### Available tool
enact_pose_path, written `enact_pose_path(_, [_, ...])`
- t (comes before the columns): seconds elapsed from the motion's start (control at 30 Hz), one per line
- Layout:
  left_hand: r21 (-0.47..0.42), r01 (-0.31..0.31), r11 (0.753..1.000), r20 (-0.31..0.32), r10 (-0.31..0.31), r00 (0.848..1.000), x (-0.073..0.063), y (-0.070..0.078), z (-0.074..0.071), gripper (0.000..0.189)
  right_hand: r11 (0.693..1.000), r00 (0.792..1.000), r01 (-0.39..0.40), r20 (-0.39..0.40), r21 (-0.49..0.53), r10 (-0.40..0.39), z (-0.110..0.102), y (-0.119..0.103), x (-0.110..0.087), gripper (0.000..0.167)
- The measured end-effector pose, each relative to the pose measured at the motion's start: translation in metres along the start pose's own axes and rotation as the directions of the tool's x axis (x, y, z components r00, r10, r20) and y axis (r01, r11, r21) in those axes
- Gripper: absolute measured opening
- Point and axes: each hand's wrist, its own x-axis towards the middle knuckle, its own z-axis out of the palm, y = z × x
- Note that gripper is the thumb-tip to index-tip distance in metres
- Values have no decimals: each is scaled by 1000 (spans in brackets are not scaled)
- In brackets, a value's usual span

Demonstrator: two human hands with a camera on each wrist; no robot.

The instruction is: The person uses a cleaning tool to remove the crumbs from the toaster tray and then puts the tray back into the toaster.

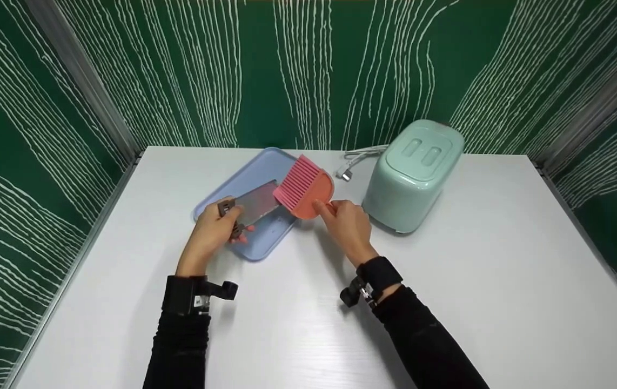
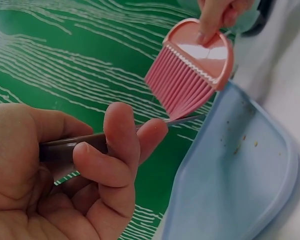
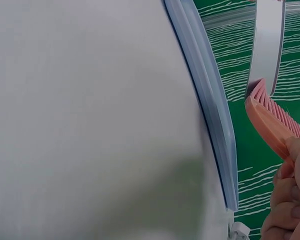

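Pink-bristled brush [image 1: 305,189] is held above the right rim of the blue tray [image 1: 261,246], near the tabletop's [image 1: 503,270] back edge. Right grip [image 1: 349,227] pinches its handle; left grip [image 1: 212,227] holds a metal plate [image 1: 255,204] (brown at the held end), its far end touching the bristles. Crumbs [image 2: 236,149] lie in the tray; a green toaster [image 1: 411,181] stands rightward.

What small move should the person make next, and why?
Perhaps the right hand should sweep the orange, pink-bristled brush off the flat grey metal blade: the bristles sit at its tip, and the shallow blue tray beneath, flecked with specks, could catch more.
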Motion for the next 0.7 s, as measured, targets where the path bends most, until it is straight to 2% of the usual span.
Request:
enact_pose_path(0.17, [13, -2, 1000, -4, 2, 1000, -1, 1, 0, 31, 1000, 1000, -18, 7, -12, 18, -3, 5, 2, 64])
enact_pose_path(0.43, [99, -47, 994, -33, 50, 998, 0, 1, -2, 27, 999, 1000, -5, -25, -36, 4, -7, 12, 2, 64])
enact_pose_path(0.57, [152, -66, 986, -59, 75, 995, -1, 1, -2, 22, 999, 999, 34, -35, -17, -34, -9, 8, -2, 64])
enact_pose_path(0.7, [218, -98, 971, -97, 121, 988, -1, 0, 0, 21, 994, 994, 109, -21, 5, -109, -9, 0, -11, 63])
